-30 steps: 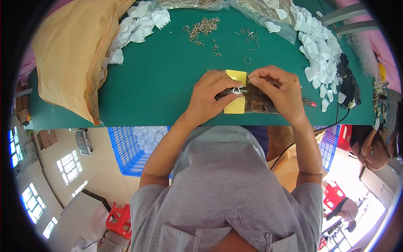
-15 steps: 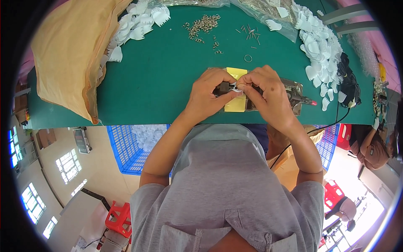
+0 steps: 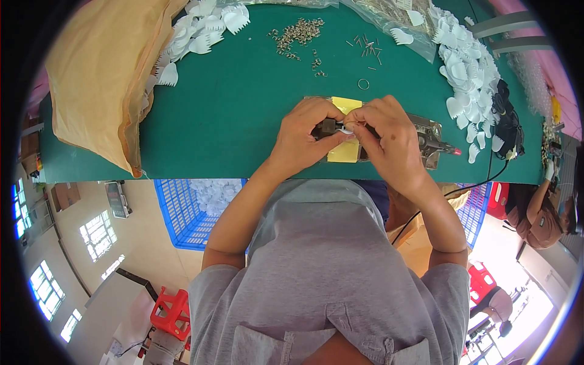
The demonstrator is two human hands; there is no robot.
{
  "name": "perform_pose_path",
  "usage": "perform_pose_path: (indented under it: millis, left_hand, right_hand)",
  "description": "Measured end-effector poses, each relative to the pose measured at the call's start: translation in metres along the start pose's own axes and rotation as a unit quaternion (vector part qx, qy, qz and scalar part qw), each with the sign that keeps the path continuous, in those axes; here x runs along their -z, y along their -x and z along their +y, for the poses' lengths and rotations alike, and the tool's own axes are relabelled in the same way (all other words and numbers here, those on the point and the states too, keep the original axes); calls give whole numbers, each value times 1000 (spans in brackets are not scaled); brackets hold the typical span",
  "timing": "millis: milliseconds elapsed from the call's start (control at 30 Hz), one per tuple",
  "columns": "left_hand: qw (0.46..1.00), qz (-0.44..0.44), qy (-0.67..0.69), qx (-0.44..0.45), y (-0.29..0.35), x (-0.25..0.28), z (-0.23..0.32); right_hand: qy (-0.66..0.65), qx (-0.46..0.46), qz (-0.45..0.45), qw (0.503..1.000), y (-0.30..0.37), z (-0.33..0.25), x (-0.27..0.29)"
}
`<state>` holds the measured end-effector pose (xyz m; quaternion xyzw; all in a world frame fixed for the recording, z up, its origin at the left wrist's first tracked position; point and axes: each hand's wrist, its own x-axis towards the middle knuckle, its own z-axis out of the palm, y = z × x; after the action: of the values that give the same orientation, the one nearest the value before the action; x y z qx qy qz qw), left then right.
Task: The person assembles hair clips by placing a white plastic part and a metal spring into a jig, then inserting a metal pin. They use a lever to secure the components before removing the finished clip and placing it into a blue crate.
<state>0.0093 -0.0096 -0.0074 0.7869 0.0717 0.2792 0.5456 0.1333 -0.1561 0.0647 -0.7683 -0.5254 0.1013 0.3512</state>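
Left of centre, a hand could pass over the broad stretch of green tabletop (image 3: 219, 115), between the paper sack (image 3: 100, 79) at upper left and the left hand (image 3: 302, 135). At the centre, the left hand and right hand (image 3: 389, 137) meet over the yellow pad (image 3: 342, 155), blocking the way to it. Above them, loose metal clips (image 3: 298, 36), pins (image 3: 366, 45) and a ring (image 3: 363, 84) interrupt the surface. Right of centre, room narrows between the red-tipped tool (image 3: 433, 145) and the white toothed pieces (image 3: 465, 79); black cables (image 3: 506, 125) crowd beyond.
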Motion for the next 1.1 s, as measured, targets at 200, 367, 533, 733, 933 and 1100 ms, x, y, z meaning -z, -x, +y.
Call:
perform_pose_path:
  millis: [200, 367, 533, 733, 933, 1100]
  left_hand:
    - [1000, -2, 5, -3, 1, 0, -1]
    - [1000, 3, 9, -6, 0, 0, -1]
    - [1000, 6, 2, 0, 1, 1, 1]
    - [999, -17, -4, 37, 2, 2, 6]
    - [997, -51, -4, 65, 0, 3, 8]
    - [998, -17, -2, 62, 6, 0, 5]
  right_hand:
    - [24, 36, 64, 997, 8, -2, -9]
    - [4, 26, 104, 994, 11, -1, -14]
    - [-81, -102, -10, 991, -5, -6, 2]
    - [-160, -187, -154, 957, -30, 3, 19]
    - [-154, -188, -191, 951, -32, 13, 19]
    - [-133, -154, 89, 975, 10, 28, 55]
